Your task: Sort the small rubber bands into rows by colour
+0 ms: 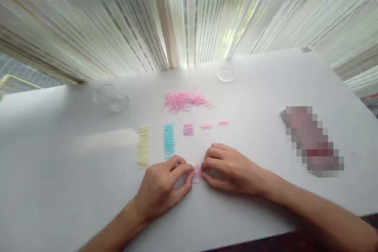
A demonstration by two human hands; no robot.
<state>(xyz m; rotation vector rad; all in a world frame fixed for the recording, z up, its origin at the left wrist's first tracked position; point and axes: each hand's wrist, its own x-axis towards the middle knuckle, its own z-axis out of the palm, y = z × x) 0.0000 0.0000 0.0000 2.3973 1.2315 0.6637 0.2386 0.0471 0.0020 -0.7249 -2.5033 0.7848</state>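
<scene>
Between the fingertips of my two hands is a small bunch of pale pink sticks [196, 171], just above or on the white table. My left hand [167, 179] pinches it from the left, thumb and forefinger together. From the right, my right hand [226, 167] pinches the same bunch, its fingers curled. Just beyond lie a row of pale yellow sticks [144, 146], a row of blue sticks [169, 141], a short purple stack [188, 129] and two little pink groups [206, 126]. Farther back is a loose heap of pink sticks [186, 100].
Clear round containers or lids [112, 98] stand at the back left, and a clear round lid [226, 74] lies at the back. A pixelated, phone-shaped object [313, 141] is on the right. Striped curtains [189, 15] hang behind the white table [73, 189].
</scene>
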